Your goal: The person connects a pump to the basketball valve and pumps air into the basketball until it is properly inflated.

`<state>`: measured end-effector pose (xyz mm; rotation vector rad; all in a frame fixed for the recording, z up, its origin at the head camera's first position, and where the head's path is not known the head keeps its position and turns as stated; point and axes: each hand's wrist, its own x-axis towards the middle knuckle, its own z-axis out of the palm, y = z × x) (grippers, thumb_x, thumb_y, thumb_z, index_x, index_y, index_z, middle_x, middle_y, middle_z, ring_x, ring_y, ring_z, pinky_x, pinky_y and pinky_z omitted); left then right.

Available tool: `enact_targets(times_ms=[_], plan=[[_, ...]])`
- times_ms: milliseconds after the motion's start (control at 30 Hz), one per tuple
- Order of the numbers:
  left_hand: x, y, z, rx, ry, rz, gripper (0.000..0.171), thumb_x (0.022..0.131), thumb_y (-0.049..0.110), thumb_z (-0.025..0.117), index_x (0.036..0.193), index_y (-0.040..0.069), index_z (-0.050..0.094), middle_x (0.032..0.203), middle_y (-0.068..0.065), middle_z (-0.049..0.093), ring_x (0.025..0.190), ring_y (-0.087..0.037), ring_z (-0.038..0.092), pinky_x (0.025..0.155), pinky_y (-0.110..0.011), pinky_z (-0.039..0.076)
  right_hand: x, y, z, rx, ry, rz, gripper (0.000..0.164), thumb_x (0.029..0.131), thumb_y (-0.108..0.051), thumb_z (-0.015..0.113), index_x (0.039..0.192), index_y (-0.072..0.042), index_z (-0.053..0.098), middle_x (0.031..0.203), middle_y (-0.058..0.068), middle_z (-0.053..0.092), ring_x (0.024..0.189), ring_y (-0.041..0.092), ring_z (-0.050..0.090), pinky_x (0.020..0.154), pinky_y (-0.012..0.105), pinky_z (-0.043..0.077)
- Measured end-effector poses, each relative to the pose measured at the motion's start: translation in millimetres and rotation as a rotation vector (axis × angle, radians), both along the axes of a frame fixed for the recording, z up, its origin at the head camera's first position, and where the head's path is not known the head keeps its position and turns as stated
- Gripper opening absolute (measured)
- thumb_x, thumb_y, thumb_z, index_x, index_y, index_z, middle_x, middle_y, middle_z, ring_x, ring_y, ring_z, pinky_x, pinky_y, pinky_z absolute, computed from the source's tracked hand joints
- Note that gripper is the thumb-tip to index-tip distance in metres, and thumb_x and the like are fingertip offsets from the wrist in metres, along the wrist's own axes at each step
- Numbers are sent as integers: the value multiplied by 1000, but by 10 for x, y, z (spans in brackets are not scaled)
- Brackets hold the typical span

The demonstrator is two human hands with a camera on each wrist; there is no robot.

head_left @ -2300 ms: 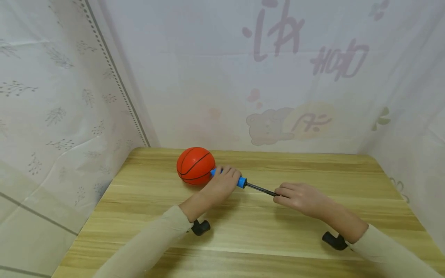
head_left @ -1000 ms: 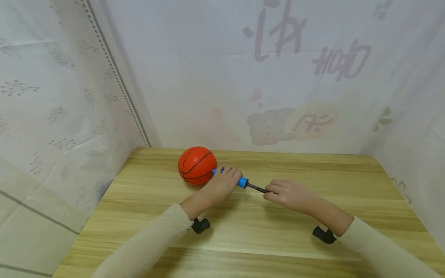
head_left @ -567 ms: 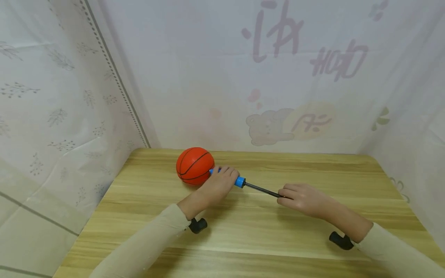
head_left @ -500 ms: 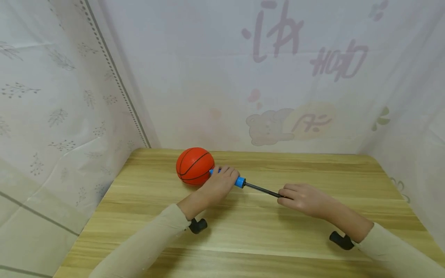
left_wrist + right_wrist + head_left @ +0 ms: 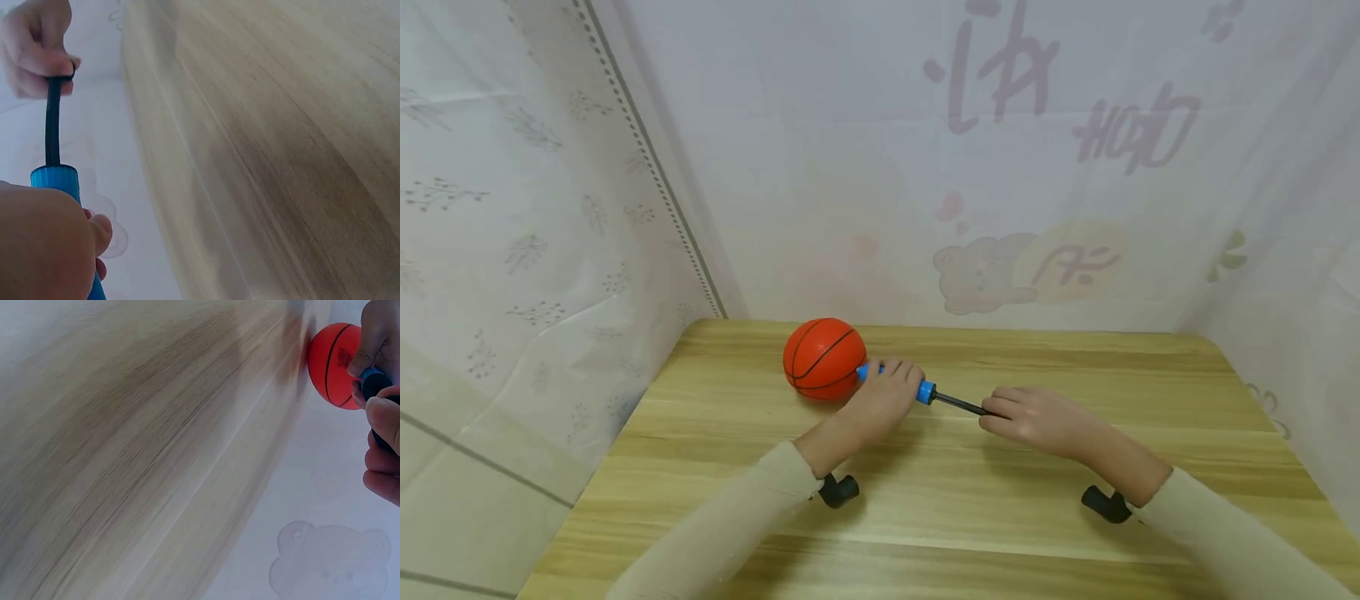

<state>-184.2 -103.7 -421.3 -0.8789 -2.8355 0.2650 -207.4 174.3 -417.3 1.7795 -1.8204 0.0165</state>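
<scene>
A red ball with black lines like a basketball (image 5: 824, 358) sits at the back left of the table. My left hand (image 5: 886, 396) is wrapped round the blue barrel of a hand pump (image 5: 927, 392), whose tip meets the ball's right side. The black rod of the pump sticks out to the right. At its end my right hand (image 5: 1026, 418) pinches the black handle, mostly hidden by the fingers. In the left wrist view the blue barrel (image 5: 56, 180) and part of the rod show between both hands. The right wrist view shows the ball (image 5: 334, 365) beyond the hands.
The wooden table (image 5: 970, 517) has a pale printed curtain (image 5: 850, 167) behind it and more hangings at both sides. A black wrist mount (image 5: 838, 491) juts from below the left sleeve, another black mount (image 5: 1107, 504) from the right one.
My right hand has moved in and out along the pump's line. Since half a second ago it has come left, and less rod shows. The left hand keeps its grip beside the ball.
</scene>
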Motion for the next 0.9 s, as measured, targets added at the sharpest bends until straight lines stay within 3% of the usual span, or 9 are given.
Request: enact_targets(times_ms=[267,367,533,600,900], plan=[[2,53,-3,7,-71,9,25,101,9,62,124,7,52,121,-8,56,113,-26,49,102,-50,42,-54,-202,-14,6,-1,-2,46,113,-9,21,100,-9,65,93,2,64,81,14,58,66,22,53],[14,71,-14,11,-69,6,24,101,9,62,123,8,51,119,-7,55,112,-25,48,102,-49,42,-83,-263,-39,18,5,-10,39,112,-8,29,101,-9,66,94,2,65,82,15,58,67,22,53],[21,64,-35,10,-45,-13,23,103,12,60,124,8,52,118,-6,55,113,-25,49,102,-48,43,-123,-361,-72,9,25,-3,40,112,-6,28,102,-8,67,95,2,65,83,15,59,69,22,53],[19,46,-44,16,-36,-25,22,103,14,60,123,9,53,118,-6,55,114,-24,49,102,-47,43,-127,-392,-94,-13,24,4,47,112,-7,21,100,-8,66,93,2,65,81,14,59,67,21,53],[-12,-32,-33,46,-53,-55,24,101,10,62,123,10,52,123,-5,57,117,-25,50,100,-48,42,-69,-320,-110,-58,2,-1,48,113,-12,22,96,-9,68,92,3,68,77,14,62,65,19,53]])
